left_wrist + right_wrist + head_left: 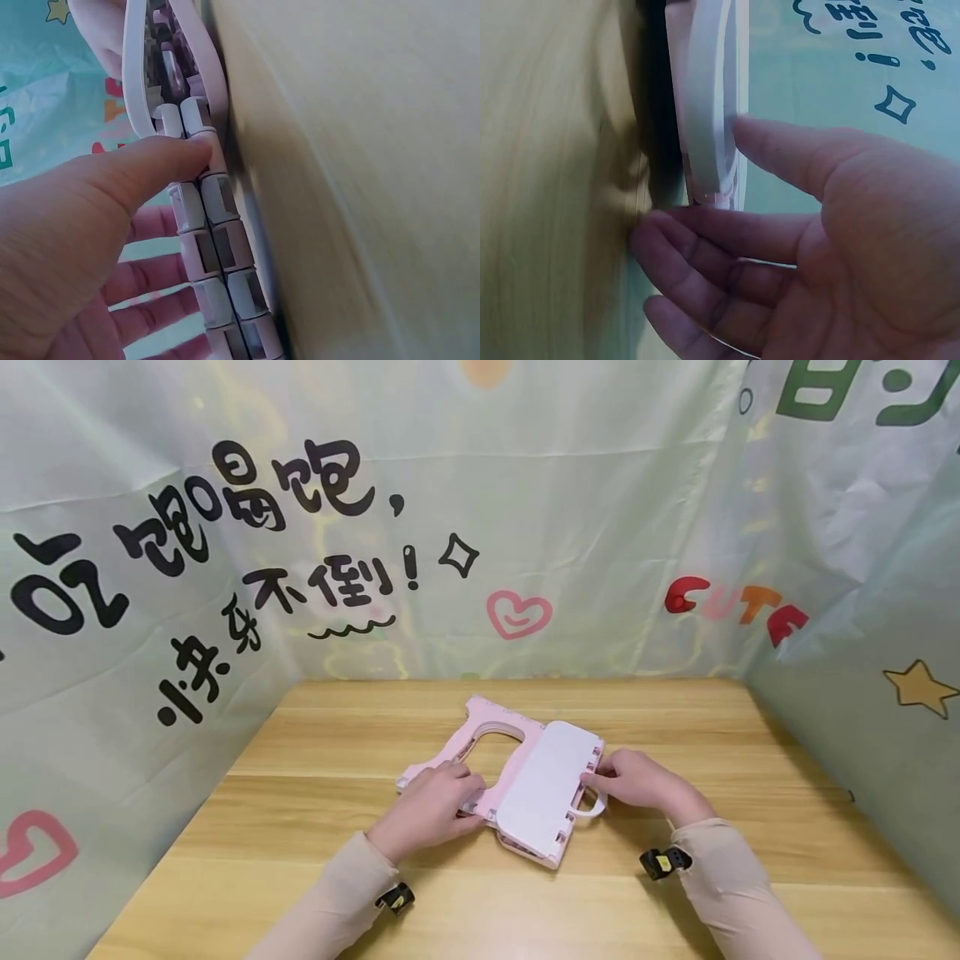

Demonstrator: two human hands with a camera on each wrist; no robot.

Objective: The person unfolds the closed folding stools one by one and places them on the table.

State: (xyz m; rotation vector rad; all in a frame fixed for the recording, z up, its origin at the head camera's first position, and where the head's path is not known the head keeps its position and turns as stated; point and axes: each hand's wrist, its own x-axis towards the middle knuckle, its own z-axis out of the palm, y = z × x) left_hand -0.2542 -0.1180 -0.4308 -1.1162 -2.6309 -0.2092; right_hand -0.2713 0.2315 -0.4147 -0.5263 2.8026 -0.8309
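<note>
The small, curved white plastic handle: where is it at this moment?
In the head view, the small, curved white plastic handle juts from the right edge of the pink-and-white hinged plastic case, right of centre.

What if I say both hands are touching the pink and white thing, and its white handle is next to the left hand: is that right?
Almost: the white handle is next to the right hand, not the left hand, as the right wrist view shows. The rest is right.
</note>
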